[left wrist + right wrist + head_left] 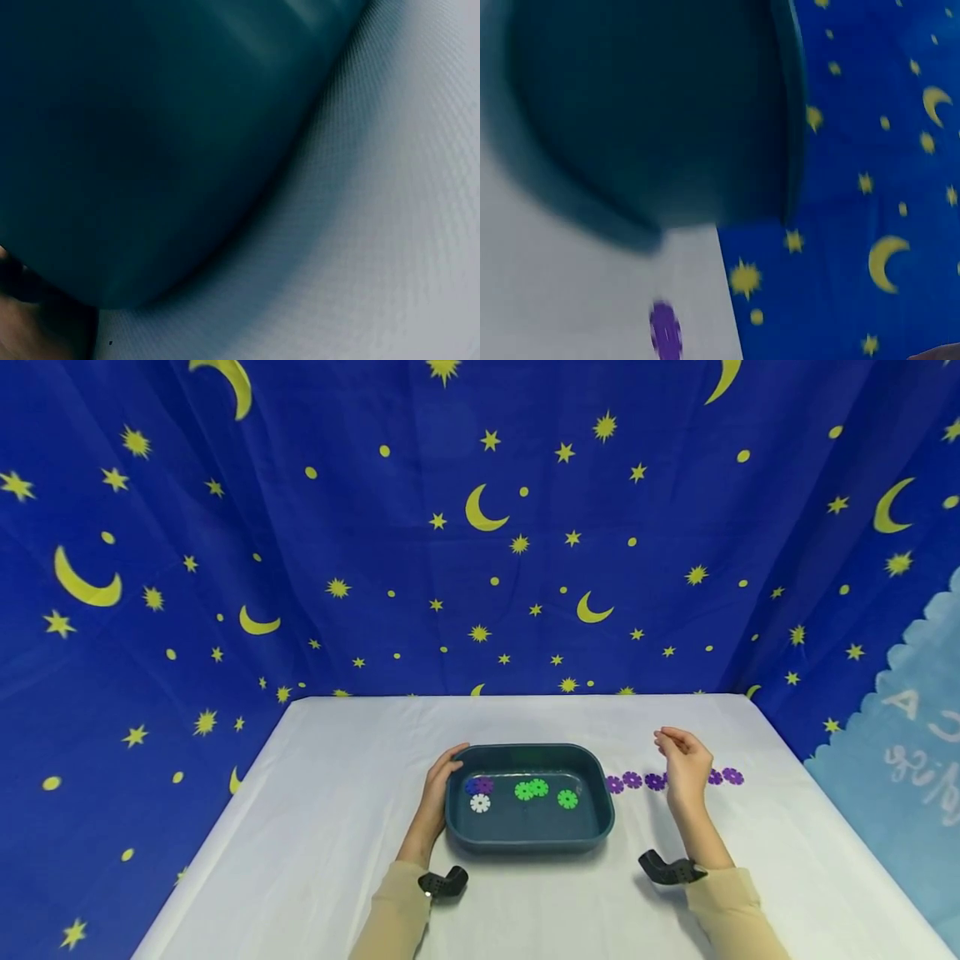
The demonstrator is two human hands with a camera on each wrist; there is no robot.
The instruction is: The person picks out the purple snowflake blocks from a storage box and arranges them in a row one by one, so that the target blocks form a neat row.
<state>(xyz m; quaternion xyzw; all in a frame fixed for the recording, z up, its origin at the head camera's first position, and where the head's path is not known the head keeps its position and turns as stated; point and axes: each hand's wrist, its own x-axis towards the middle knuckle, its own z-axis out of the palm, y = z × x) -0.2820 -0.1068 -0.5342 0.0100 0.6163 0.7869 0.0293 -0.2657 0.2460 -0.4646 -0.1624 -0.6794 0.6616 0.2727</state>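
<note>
My left hand holds the left side of a dark teal plastic basin, its fingertips at the rim. Inside the basin lie green flower-shaped discs, a white disc, a purple disc and a blue disc. Right of the basin, my right hand is raised over a row of purple flower discs, hiding part of it. Its fingers are loosely bent with no object visible in them. In the left wrist view the basin's wall fills much of the picture.
A white cloth covers the table. Blue curtains with yellow moons and stars enclose the back and sides. On the far right hangs a light blue panel with white lettering. Black wrist cameras sit on both wrists.
</note>
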